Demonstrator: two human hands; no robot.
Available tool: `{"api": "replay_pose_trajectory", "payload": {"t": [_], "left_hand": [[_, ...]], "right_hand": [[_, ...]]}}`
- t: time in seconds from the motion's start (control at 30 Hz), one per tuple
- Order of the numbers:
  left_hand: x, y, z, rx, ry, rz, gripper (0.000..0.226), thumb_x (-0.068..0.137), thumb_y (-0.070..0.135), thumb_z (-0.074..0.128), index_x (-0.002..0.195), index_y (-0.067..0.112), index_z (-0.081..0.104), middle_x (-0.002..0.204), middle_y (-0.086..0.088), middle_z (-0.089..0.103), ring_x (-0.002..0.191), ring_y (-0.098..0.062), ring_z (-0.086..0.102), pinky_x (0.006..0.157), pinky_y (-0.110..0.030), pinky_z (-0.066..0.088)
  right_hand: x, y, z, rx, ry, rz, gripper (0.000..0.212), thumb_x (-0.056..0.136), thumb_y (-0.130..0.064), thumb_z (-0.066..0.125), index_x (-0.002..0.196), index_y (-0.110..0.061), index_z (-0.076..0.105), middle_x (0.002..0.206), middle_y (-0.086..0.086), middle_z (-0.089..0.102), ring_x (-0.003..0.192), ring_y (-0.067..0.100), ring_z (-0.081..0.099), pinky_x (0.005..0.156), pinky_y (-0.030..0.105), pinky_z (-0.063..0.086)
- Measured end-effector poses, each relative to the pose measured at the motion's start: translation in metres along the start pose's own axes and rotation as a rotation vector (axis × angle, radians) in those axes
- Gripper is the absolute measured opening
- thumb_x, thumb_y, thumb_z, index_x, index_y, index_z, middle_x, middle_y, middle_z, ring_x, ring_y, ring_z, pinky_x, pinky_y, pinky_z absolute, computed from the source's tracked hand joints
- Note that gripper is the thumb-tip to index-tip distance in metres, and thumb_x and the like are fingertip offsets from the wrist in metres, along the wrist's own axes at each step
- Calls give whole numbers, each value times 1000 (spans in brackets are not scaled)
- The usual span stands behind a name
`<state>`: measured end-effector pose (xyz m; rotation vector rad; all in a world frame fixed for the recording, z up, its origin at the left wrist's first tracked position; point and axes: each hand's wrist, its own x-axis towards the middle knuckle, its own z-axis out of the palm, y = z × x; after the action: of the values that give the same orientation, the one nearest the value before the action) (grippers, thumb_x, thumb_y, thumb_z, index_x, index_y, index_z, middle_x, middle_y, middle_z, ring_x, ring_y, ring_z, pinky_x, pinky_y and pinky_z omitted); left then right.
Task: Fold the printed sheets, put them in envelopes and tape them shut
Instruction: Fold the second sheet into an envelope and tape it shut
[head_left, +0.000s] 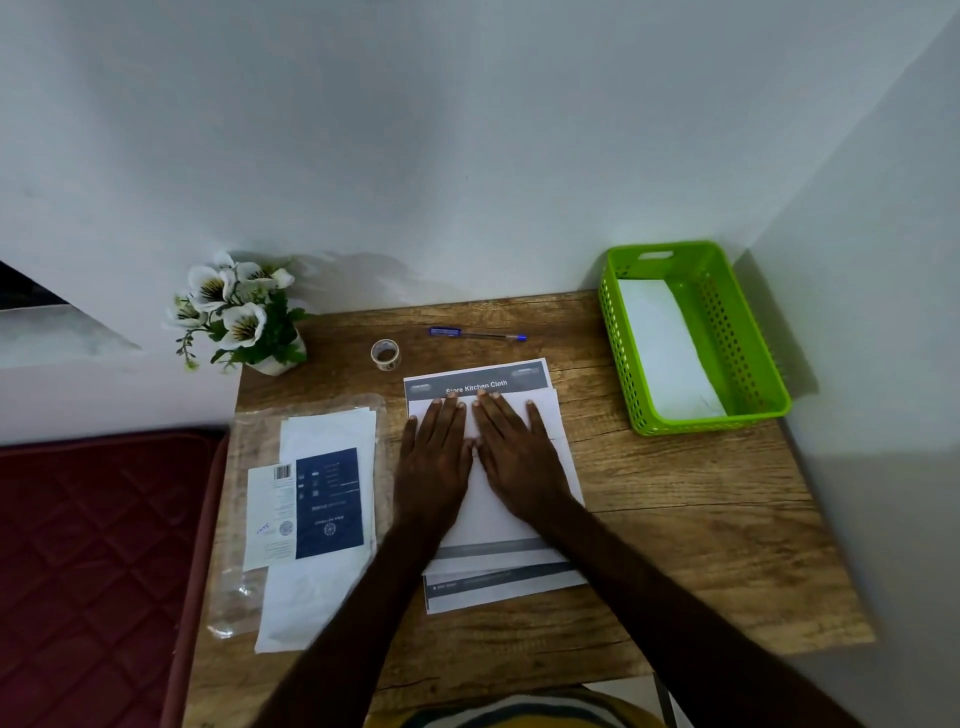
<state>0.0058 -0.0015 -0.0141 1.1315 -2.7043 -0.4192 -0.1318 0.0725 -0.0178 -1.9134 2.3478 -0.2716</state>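
Printed sheets (498, 519) lie on wooden table (675, 519), pressed beneath flat, spread left hand (434, 457) and right hand (519, 452).

Green perforated basket (748, 332) far right, wood-grain table (675, 509), white sheets (519, 525) w/ grey bands, blue pen (477, 334)

hidden: printed sheet (524, 410) middle under both palms | unreadable: envelope pack (329, 503) label print | cut off: forearms

The stack of printed sheets (498, 519) lies mid-desk: envelope packet (311, 514) to its left, tape roll (385, 354) and pen (477, 334) behind it, basket (748, 332) to its right, potted flowers (239, 312) behind-left.
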Motion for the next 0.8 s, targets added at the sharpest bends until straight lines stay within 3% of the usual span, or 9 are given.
{"api": "replay_pose_trajectory", "payload": {"t": [0.3, 0.47, 0.63, 0.8], "left_hand": [[5, 0, 0, -52, -28, -71, 54, 105, 30, 48, 155, 13, 37, 163, -6, 35, 153, -23, 28, 126, -41, 13], [14, 0, -14, -152, -51, -101, 61, 99, 33, 60, 153, 12, 41, 159, -8, 41, 148, -26, 37, 123, -45, 25], [42, -8, -35, -142, -256, -133, 85, 89, 43, 73, 158, 19, 30, 163, -6, 33, 150, -27, 28, 123, -46, 25], [63, -8, -43, -60, -318, -119, 83, 77, 44, 85, 146, 22, 46, 151, -8, 44, 140, -29, 37, 114, -43, 35]], "right_hand": [[-24, 57, -14, 10, 53, 217, 53, 107, -29, 42, 156, -9, 38, 164, 10, 34, 152, 28, 32, 124, 51, 22], [-14, 60, -32, 136, -12, 252, 61, 99, -37, 60, 151, -7, 46, 160, 13, 41, 149, 29, 36, 121, 49, 27], [12, 52, -53, 127, -111, 195, 78, 85, -54, 73, 149, -18, 47, 150, 8, 48, 139, 27, 39, 112, 41, 34], [31, 52, -59, 115, -234, 176, 86, 75, -54, 81, 147, -21, 49, 148, 9, 45, 137, 28, 37, 109, 40, 37]]}}
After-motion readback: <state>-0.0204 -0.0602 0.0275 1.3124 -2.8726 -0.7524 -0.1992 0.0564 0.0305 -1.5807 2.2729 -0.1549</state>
